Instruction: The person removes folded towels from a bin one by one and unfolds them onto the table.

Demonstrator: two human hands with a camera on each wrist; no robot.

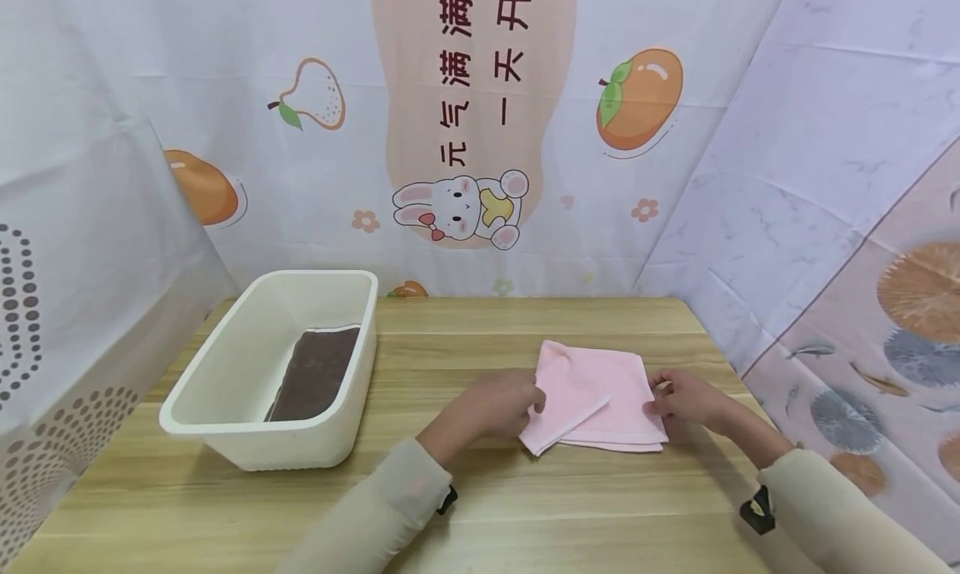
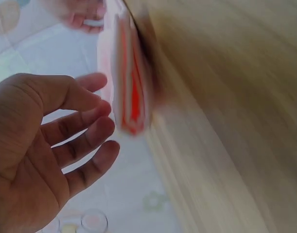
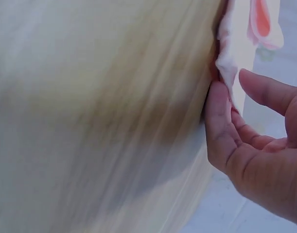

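Note:
A folded pink towel (image 1: 600, 391) lies on the wooden table, its left part turned over so a pale hem runs slantwise across the front. My left hand (image 1: 504, 403) is at the towel's left edge; in the left wrist view its fingers are loosely bent beside the folded layers (image 2: 131, 97), without a visible grip. At the opposite edge, my right hand (image 1: 693, 403) holds the towel's border. The right wrist view has its index finger (image 3: 218, 104) under the border and the thumb on the upper side.
A white plastic tub (image 1: 225, 428) stands at the table's left, with a dark brown flat piece (image 1: 315, 374) inside. Printed curtains (image 1: 480, 82) hang behind the table (image 1: 442, 324) and along both sides.

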